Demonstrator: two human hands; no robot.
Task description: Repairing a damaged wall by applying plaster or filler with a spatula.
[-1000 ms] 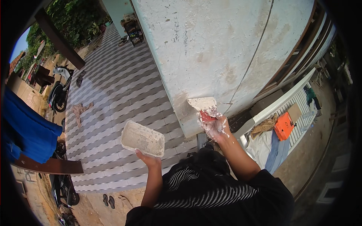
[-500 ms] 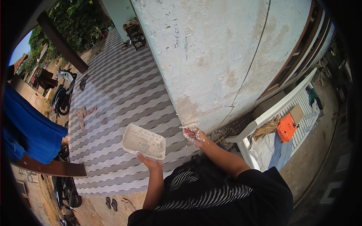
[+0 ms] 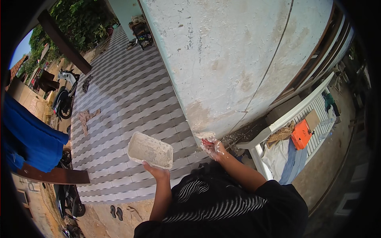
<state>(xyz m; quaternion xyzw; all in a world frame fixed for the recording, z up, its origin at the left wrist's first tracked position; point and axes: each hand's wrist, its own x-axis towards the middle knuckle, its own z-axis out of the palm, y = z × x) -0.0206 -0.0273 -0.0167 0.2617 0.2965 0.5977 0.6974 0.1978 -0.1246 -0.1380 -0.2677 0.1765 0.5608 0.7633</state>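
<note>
My left hand (image 3: pixel 158 171) grips the near edge of a shallow rectangular tub (image 3: pixel 150 150), smeared inside with whitish putty. In my right hand (image 3: pixel 215 152) is a putty knife (image 3: pixel 205 137) with a red handle, its blade loaded with a pale lump. White paste cakes the fingers of that hand. The blade is close to the lower corner of the pale, patchy wall (image 3: pixel 234 59); whether it touches cannot be told. A brownish bare patch (image 3: pixel 199 113) marks the wall just above the knife.
Striped tiles (image 3: pixel 119 115) cover the porch floor to the left. A white slatted bench (image 3: pixel 317 123) at right carries an orange bag (image 3: pixel 301 134) and cloths. A blue cloth (image 3: pixel 35 135) hangs at far left, near a parked motorbike (image 3: pixel 65 95). Crumpled cloth (image 3: pixel 87 118) lies on the tiles.
My right hand has shifted a little to the right, and the knife has turned so its putty-covered blade shows more. The tub in my left hand has barely moved.
</note>
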